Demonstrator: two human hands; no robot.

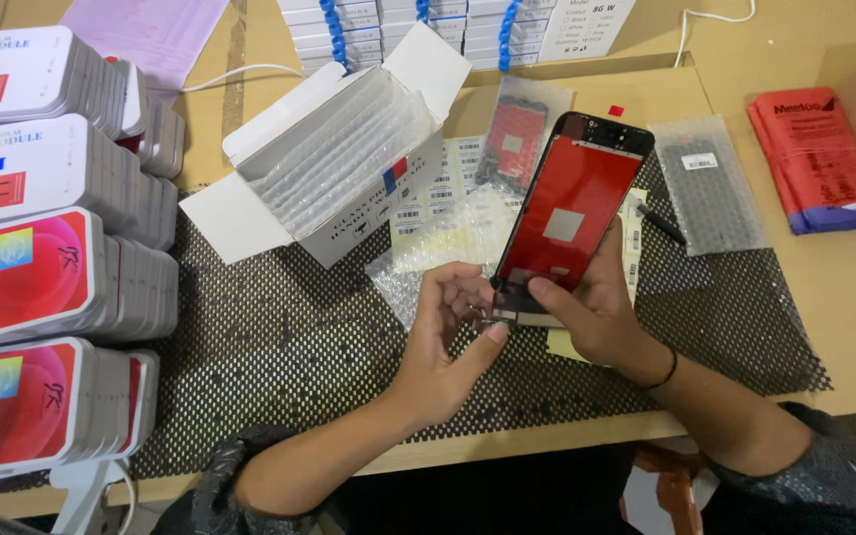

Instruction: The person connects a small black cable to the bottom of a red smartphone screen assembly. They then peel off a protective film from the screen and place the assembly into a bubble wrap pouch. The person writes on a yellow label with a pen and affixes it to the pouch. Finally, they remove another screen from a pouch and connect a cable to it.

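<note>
Wooden table under black mesh mat

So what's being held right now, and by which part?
A phone screen panel, held at its bottom end: the right hand supports it from behind, and the left hand pinches at its lower edge.

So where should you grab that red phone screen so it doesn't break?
Probably by its thin side edges near the bottom end, coming from below, as the right hand does now. The phone screen is a flat, thin panel tilted up off the mat, so fingers on the edges keep off its red face. The left hand pinches its bottom edge.
</note>
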